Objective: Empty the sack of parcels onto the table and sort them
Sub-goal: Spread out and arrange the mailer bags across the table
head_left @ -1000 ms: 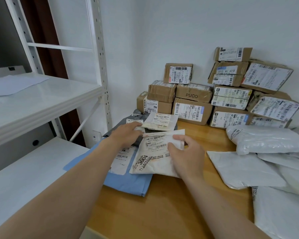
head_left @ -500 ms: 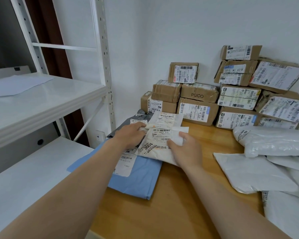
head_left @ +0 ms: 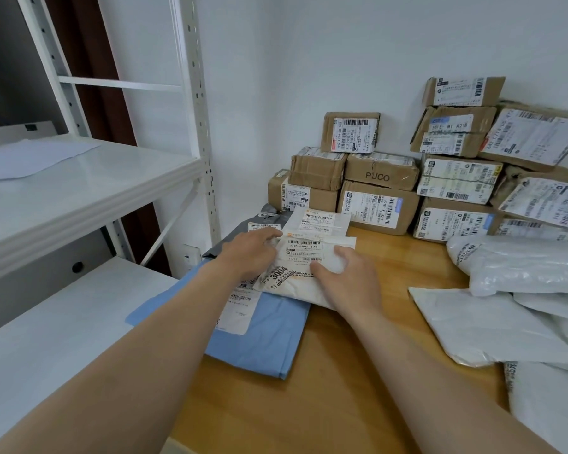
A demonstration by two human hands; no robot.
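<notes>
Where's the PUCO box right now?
Head view, right of centre: the PUCO box sits in the cardboard stack against the back wall, atop a larger labelled box, right of a crumpled box, behind the white parcel the right hand holds.

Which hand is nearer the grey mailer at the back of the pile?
Left. The left hand lies at the near edge of the grey mailer; the right hand is farther right, resting on the white parcel marked 3004.

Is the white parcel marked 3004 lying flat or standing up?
Flat: the white parcel lies label up, partly on the blue parcel.
</notes>
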